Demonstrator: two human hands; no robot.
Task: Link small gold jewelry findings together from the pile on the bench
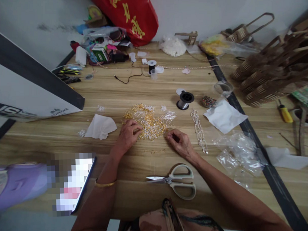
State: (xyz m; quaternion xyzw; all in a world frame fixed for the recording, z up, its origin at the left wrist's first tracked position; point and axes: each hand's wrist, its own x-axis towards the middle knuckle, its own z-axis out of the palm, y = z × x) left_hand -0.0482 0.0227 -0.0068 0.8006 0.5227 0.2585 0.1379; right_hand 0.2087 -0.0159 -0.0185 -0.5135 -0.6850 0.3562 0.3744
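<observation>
A loose heap of small gold and silver jewelry pieces (151, 127) lies on the wooden table in front of me. At its left edge is my left hand (128, 135), with thumb and fingertips pinched together among the pieces. My right hand (179, 142) rests on the table by the heap's right edge, fingers curled in. Whatever either hand's fingertips hold is too small or hidden to name. A short gold chain strand (155, 151) lies between the hands. Closer to my body are scissors (170, 180) with pale handles, blades pointing left. A silver chain (199, 132) is right of my right hand.
Beyond the heap stands a spool of silver wire (185, 100). White paper (101, 126) lies left, another white sheet (226, 116) right, near clear plastic bags (240, 156). A jar (223, 89) lies with dark beads. A phone (77, 185) is at lower left; brown woven baskets (266, 67) crowd the right.
</observation>
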